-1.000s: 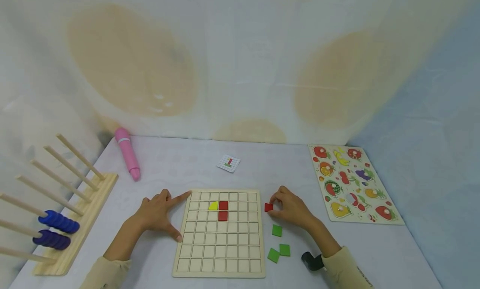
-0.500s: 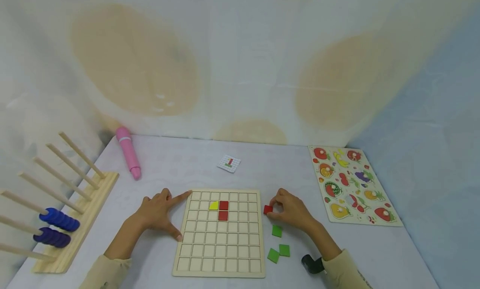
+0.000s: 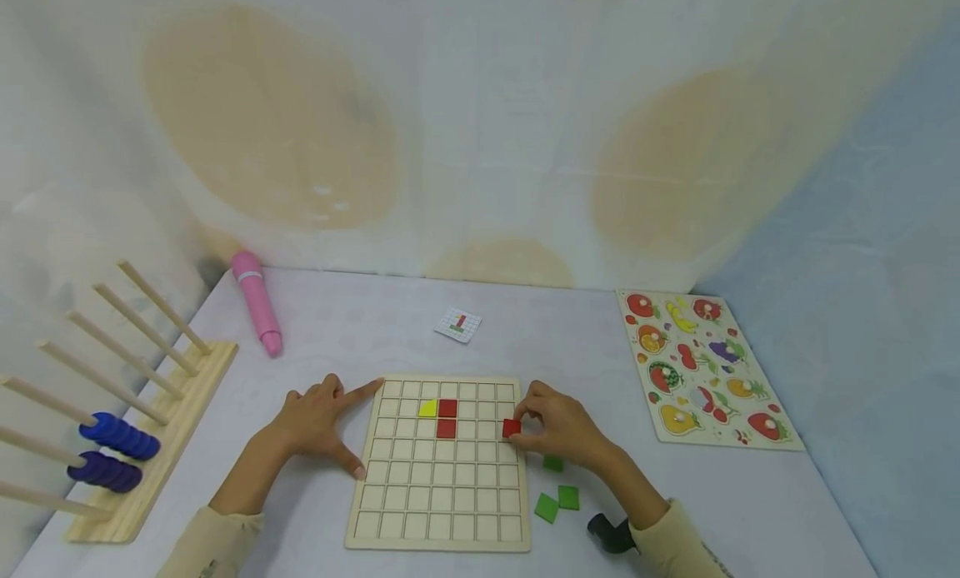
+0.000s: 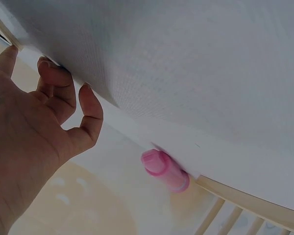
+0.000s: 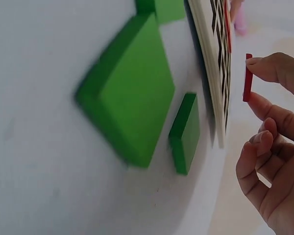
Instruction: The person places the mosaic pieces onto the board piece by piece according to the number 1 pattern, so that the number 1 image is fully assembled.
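A wooden grid board (image 3: 438, 503) lies on the table in the head view, with a yellow tile (image 3: 427, 408) and two red tiles (image 3: 447, 429) in its upper squares. My left hand (image 3: 315, 424) touches the board's left side, index finger at the top corner and thumb lower down, fingers spread. Between thumb and index finger, my right hand (image 3: 558, 428) pinches another red tile (image 3: 512, 428) by its edges, over the board's right margin. The right wrist view shows this red tile (image 5: 248, 78) edge-on, raised above the table. Several green tiles (image 3: 568, 498) lie right of the board.
A small pattern card (image 3: 457, 325) lies behind the board. To the left are a pink microphone-shaped object (image 3: 257, 303) and a wooden peg rack (image 3: 180, 420) with blue and purple rings. A fruit puzzle (image 3: 705, 370) is at right; a black object (image 3: 611, 534) sits by the right sleeve.
My right hand has carried the pinched red tile leftward from beside the board to over its right edge. The left hand stays at the board's left side.
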Demonstrator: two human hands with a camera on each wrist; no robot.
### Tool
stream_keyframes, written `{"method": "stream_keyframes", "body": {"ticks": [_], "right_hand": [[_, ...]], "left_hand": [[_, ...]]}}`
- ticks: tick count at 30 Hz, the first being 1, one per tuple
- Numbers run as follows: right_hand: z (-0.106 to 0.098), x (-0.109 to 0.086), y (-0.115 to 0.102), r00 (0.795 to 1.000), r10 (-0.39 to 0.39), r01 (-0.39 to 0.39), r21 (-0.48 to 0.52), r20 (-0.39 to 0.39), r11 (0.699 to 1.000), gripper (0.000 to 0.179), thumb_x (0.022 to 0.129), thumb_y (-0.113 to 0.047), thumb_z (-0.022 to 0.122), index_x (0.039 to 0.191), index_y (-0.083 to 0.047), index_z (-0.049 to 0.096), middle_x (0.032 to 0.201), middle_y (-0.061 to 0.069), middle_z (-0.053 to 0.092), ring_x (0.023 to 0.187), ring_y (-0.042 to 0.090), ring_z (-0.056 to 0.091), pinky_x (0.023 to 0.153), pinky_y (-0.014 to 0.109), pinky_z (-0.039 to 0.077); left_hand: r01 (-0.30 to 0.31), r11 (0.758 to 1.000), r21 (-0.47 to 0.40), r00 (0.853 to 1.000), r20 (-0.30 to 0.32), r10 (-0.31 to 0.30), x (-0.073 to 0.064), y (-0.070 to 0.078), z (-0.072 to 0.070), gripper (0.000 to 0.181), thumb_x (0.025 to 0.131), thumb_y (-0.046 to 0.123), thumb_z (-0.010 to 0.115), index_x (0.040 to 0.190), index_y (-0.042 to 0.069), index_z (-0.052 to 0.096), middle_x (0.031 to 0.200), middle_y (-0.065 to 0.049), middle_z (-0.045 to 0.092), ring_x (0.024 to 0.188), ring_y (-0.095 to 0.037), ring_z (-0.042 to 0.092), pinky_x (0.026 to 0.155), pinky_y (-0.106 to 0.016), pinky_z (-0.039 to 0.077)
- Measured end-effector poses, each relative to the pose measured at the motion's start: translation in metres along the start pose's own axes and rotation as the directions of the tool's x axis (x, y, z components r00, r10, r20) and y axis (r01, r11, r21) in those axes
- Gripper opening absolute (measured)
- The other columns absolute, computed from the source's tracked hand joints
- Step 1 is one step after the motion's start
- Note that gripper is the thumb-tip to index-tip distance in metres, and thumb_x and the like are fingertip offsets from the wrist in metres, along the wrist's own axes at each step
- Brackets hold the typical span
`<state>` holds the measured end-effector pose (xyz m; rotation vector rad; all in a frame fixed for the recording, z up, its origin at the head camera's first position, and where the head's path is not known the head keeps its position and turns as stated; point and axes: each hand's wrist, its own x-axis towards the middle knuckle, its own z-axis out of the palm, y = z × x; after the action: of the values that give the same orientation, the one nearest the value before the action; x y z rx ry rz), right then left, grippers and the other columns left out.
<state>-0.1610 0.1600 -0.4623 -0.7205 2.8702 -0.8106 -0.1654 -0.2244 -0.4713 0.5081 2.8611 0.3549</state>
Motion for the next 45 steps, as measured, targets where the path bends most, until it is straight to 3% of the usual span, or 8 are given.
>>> {"method": "stream_keyframes", "body": {"ticks": [13,26,37,45], "right_hand": [[0.013,0.010,-0.025,0.993,-0.087,0.086,0.013,0.077,0.996,0.021,0.078,-0.031,0.083,0.091,-0.017,0.073,0.085,-0.004,0.051,0.073,0.007,0.047,0.060,0.019,0.038],[0.031,0.020,-0.050,0.970,-0.217,0.220,-0.014,0.114,0.975,0.024,0.080,-0.033,0.082,0.092,-0.014,0.074,0.086,-0.007,0.050,0.074,0.001,0.050,0.064,0.014,0.042],[0.047,0.023,-0.058,0.967,-0.217,0.237,-0.158,0.133,0.959,0.027,0.082,-0.037,0.079,0.097,-0.015,0.073,0.089,-0.010,0.047,0.069,0.000,0.043,0.061,0.015,0.038],[0.049,0.023,-0.062,0.968,-0.224,0.241,-0.175,0.110,0.955,0.024,0.083,-0.035,0.078,0.096,-0.015,0.073,0.089,-0.009,0.047,0.069,0.001,0.044,0.062,0.014,0.039]], "left_hand": [[0.006,1.000,0.005,1.000,-0.001,-0.006,0.001,-0.001,-0.001,0.128,0.040,0.075,0.085,0.152,0.033,0.039,0.095,-0.004,0.040,0.082,-0.017,0.044,0.067,-0.038,0.028],[-0.001,1.000,-0.009,1.000,0.004,0.001,0.002,0.000,0.000,0.129,0.040,0.075,0.086,0.152,0.032,0.040,0.096,-0.004,0.040,0.082,-0.016,0.043,0.067,-0.037,0.027],[0.016,1.000,-0.001,1.000,0.016,-0.016,0.002,0.001,0.000,0.129,0.040,0.075,0.086,0.152,0.034,0.038,0.095,-0.004,0.039,0.082,-0.016,0.042,0.067,-0.037,0.026],[0.021,1.000,-0.009,1.000,0.019,-0.021,0.001,0.001,0.000,0.129,0.040,0.074,0.086,0.152,0.033,0.038,0.095,-0.003,0.037,0.082,-0.016,0.041,0.067,-0.037,0.026]]}}
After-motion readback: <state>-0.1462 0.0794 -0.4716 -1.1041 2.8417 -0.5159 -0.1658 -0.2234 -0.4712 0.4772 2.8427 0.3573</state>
